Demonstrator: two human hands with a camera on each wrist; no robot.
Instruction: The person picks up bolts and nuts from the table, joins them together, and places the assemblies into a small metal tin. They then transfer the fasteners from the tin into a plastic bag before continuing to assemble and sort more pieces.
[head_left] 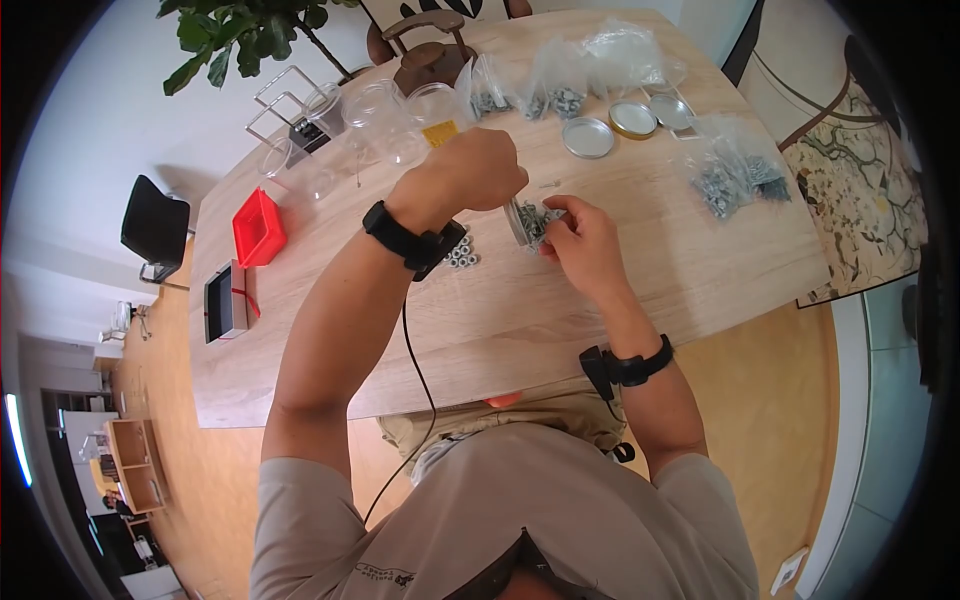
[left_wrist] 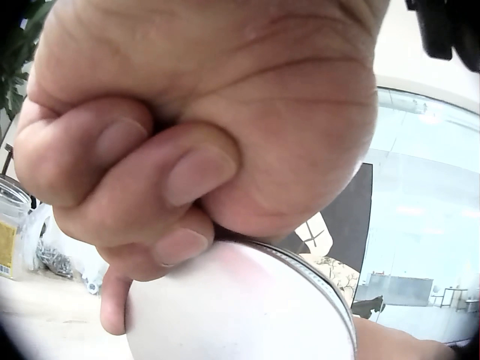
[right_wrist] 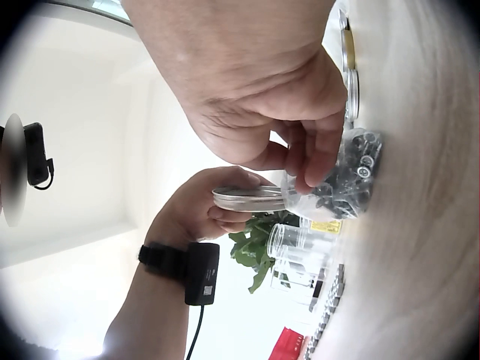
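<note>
My left hand [head_left: 470,170] grips a round silver metal lid [head_left: 516,222] held on edge; in the left wrist view its pale flat face [left_wrist: 240,307] shows below the curled fingers, and the right wrist view shows it edge-on [right_wrist: 247,199]. Beside the lid, a clear plastic bag of metal nuts [head_left: 534,226] rests on the table. My right hand [head_left: 587,245] pinches the top of this bag [right_wrist: 349,180] between thumb and fingers. Several loose nuts [head_left: 462,252] lie on the table just left of the bag, near my left wrist.
Clear jars [head_left: 375,105] stand at the back left, and a red tray [head_left: 258,228] and a small box [head_left: 226,302] at the left. Bags of hardware [head_left: 565,90] and round lids [head_left: 588,138] lie at the back; more bags [head_left: 720,180] lie at the right.
</note>
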